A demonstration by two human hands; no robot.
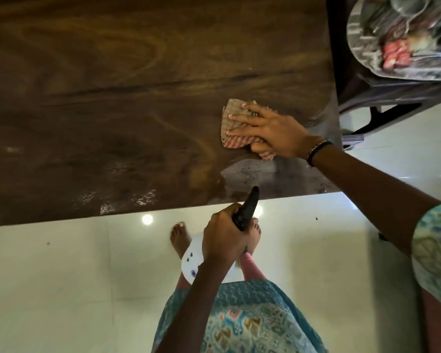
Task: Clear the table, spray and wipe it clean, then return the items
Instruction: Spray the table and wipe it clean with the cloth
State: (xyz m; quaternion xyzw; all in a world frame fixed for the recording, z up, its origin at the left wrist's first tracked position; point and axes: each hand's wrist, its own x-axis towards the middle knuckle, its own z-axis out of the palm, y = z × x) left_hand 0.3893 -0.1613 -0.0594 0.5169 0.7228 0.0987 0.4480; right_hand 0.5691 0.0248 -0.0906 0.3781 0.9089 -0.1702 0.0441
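The left hand (224, 235) is gripping a white spray bottle (201, 258) by its neck, fingers curled round it below the table's near edge, and the black nozzle (248, 205) is pointing up and away toward the wet patch (250, 171) of beaded droplets on the wooden table (112, 110). That patch is lying just beyond the nozzle tip and just on the near side of the right hand (273, 133). The right hand is pressing flat on a striped cloth (236, 123), fingers spread and straight across it, thumb tucked at its near edge; the cloth's long axis is running near to far. The right hand is the nearer one to the droplets, so the next wipe probably needs a pull toward the body. Further right, a tray (362, 47) of items is waiting on a dark chair (382, 93).
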